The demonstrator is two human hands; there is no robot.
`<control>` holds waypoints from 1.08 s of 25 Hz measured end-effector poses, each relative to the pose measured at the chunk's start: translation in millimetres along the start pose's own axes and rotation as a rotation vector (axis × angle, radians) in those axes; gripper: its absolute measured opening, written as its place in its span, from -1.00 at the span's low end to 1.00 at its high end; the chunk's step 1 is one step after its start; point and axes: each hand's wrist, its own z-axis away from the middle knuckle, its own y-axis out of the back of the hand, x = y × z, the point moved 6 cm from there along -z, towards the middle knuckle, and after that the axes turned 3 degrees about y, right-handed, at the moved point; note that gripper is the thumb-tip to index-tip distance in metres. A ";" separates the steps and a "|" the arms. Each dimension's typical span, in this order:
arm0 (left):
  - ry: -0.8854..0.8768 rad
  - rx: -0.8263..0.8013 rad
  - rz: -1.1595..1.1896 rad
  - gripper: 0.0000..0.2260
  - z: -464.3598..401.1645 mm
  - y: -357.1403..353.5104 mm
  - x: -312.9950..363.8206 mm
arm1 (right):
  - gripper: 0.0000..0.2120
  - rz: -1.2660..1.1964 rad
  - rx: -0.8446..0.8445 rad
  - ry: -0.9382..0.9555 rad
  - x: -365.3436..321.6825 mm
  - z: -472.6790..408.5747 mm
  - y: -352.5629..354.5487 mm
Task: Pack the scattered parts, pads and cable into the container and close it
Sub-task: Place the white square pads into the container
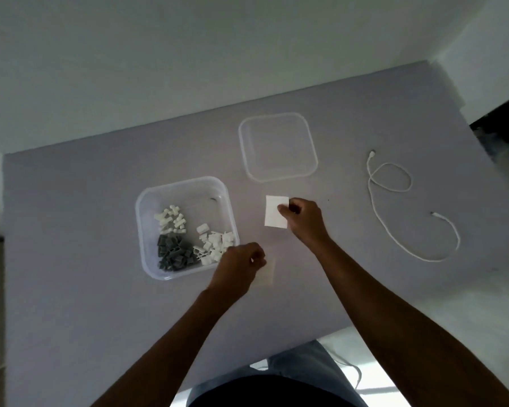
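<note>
A clear square container (147,201) stands open on the grey table, holding several white parts (171,221) and dark grey parts (174,252). My right hand (303,218) pinches the right edge of a white square pad (274,212) just right of the container. My left hand (238,265) is closed at the container's near right corner, over a pale translucent pad (266,273) lying on the table; whether it grips that pad I cannot tell. The clear lid (278,146) lies flat behind the white pad. A white cable (394,230) sprawls loose at the right.
The table's far edge meets a white wall; its right edge drops off beyond the cable. The near edge runs diagonally by my legs. A dark object (506,121) sits off the table at far right.
</note>
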 end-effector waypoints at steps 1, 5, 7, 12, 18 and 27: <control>0.018 0.115 0.062 -0.96 -1.0 36.9 -6.9 | -0.75 -0.020 -0.019 0.054 -25.7 -3.1 -12.2; 0.203 0.453 0.204 -0.96 -17.8 140.0 -71.8 | -0.80 0.085 -0.174 0.238 -97.3 -12.0 -65.7; 0.270 0.490 0.192 -0.93 -36.5 159.1 -105.3 | -0.73 0.229 -0.263 0.282 -113.6 -16.3 -96.5; 0.271 0.390 0.131 -0.91 -80.3 145.6 -137.2 | -0.55 0.570 -0.260 0.270 -117.8 -28.9 -134.2; 0.299 0.312 0.069 -0.88 -94.8 124.1 -145.1 | -0.82 0.646 -0.312 0.270 -119.5 -45.6 -140.8; 0.098 0.489 -0.042 -0.83 -96.7 124.3 -70.7 | -0.90 0.207 0.020 0.382 -99.3 -44.1 -51.1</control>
